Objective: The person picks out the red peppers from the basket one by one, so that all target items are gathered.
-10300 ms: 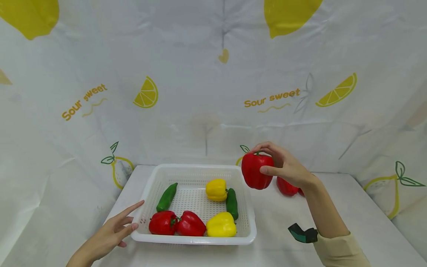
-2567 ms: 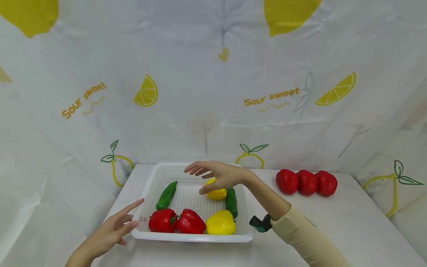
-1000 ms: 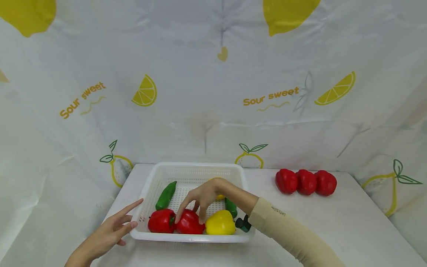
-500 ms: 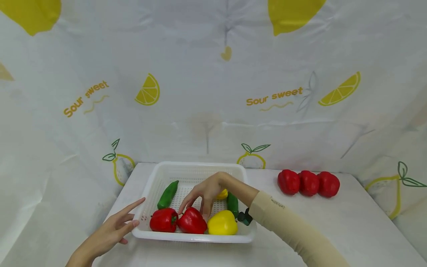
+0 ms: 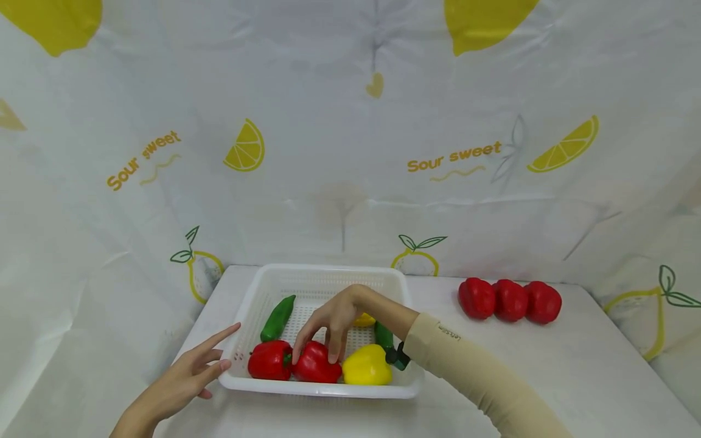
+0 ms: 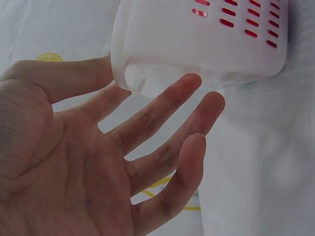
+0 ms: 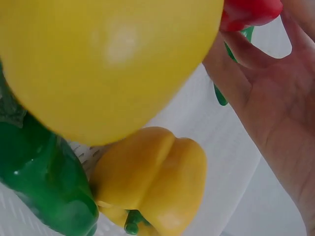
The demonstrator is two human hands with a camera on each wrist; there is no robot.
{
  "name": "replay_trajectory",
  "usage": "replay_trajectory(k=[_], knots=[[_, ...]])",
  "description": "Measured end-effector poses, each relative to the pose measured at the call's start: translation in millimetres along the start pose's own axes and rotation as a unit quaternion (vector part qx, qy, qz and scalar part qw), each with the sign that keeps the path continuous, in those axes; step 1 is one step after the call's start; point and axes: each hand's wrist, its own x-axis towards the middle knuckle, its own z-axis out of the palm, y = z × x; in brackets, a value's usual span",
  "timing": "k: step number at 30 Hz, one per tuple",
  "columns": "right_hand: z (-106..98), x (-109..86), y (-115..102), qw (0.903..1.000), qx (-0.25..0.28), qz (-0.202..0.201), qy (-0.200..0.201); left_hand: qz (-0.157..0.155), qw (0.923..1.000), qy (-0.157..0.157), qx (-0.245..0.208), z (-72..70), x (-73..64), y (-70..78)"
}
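Note:
My right hand (image 5: 335, 319) reaches down into the white basket (image 5: 323, 392), thumb and fingers on either side of a red bell pepper (image 5: 316, 366) at the front. In the right wrist view the fingers meet that red pepper at the top edge, a yellow bell pepper (image 7: 108, 64) large in front. Another red bell pepper (image 5: 268, 360) lies to its left. My left hand (image 5: 183, 380) is at the basket's left front corner, fingers spread and fairly straight. From the left wrist view, its thumb and fingertips are right at the basket's rim and wall (image 6: 197, 49).
Also in the basket are a green pepper (image 5: 278, 319) at left, another green pepper (image 5: 383, 336) at right and a second yellow bell pepper (image 7: 152, 179), partly hidden by my right arm. Three red bell peppers (image 5: 510, 301) stand in a row on the table, right of the basket.
The red pepper carried earlier now stands in the row at right. My right hand has come back into the basket and down onto the front red pepper. My left hand stays put.

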Motion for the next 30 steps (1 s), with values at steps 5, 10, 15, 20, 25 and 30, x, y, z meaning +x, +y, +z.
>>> replay_trajectory(k=[5, 10, 15, 20, 25, 30], knots=[[5, 2.0, -7, 0.9995, -0.027, 0.008, 0.011, -0.002, 1.0, 0.0, 0.002, -0.4, -0.3, 0.1], [7, 2.1, -14, 0.9943, -0.094, -0.046, 0.018, -0.003, 1.0, 0.002, 0.005, -0.4, 0.3, -0.1], [6, -6.2, -20, 0.9897, -0.112, -0.08, 0.039, 0.002, 1.0, -0.003, 0.001, -0.8, 1.1, -2.0], [5, -21.3, -20, 0.9888, -0.1, -0.092, 0.062, 0.003, 0.9999, -0.01, -0.003, -1.3, 1.4, -3.6], [4, -43.7, -16, 0.9838, -0.078, -0.128, 0.098, 0.017, 0.9996, -0.023, -0.001, -1.9, 0.2, -5.2], [6, -70.0, -15, 0.9749, -0.062, -0.16, 0.142, 0.022, 0.9995, -0.024, -0.001, -2.5, 0.3, -5.3]])
